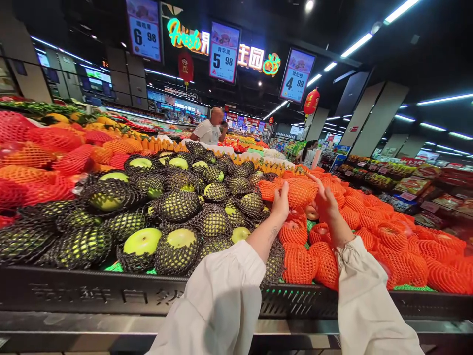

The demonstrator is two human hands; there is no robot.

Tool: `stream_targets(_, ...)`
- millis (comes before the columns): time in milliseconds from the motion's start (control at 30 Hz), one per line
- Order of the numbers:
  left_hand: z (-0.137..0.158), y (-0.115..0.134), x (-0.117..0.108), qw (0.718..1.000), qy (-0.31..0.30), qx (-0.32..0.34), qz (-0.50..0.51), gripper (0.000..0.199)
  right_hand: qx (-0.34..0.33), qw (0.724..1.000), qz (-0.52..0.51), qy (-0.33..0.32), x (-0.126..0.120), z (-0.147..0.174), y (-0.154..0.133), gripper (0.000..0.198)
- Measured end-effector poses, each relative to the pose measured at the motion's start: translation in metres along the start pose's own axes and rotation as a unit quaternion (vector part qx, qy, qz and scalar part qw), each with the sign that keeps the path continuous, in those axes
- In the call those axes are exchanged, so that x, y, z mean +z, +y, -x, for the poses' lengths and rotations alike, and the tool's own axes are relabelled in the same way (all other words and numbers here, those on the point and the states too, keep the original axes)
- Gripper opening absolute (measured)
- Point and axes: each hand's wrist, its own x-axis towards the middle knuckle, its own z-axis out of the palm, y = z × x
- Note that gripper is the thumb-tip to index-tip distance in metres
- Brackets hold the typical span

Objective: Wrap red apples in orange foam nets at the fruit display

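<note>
My left hand is at the left side of a fruit in an orange foam net, thumb raised against it and the other fingers mostly hidden. Just right of that fruit is my right hand, its fingers stretched out and apart, close to the net's upper edge. Whether they touch it, I cannot tell. Below and between the hands, red apples in orange nets lie piled up. Green apples in black foam nets fill the display left of my left hand.
A black slatted rim runs along the front of the display. Fruit in red and orange nets lies far left. A person in a white shirt stands beyond the display. Shelves of packaged goods are at right; price signs hang overhead.
</note>
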Motion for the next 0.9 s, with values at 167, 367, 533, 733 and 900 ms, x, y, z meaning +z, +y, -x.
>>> stream_targets(167, 0.007, 0.001, 0.004, 0.995, -0.069, 0.033, -0.066, 0.057, -0.033, 0.996, 0.079, 0.018, 0.000, -0.007, 0.001, 0.102)
stream_targets(367, 0.019, 0.012, -0.002, 0.935, -0.112, 0.187, -0.281, 0.034, -0.021, 0.982, 0.150, 0.111, -0.036, -0.015, -0.014, 0.067)
stream_targets(533, 0.027, 0.021, -0.006, 0.853, -0.120, 0.148, -0.486, 0.036, 0.029, 0.904, 0.420, 0.070, -0.065, -0.001, 0.001, 0.085)
stream_targets(733, 0.030, 0.029, -0.006, 0.869, -0.041, 0.100, -0.483, 0.040, 0.166, 0.741, 0.642, -0.111, -0.059, 0.011, 0.027, 0.103)
stream_targets(900, 0.032, 0.033, -0.007, 0.866, -0.014, 0.085, -0.492, 0.041, 0.203, 0.702, 0.662, -0.163, -0.040, -0.001, 0.037, 0.112)
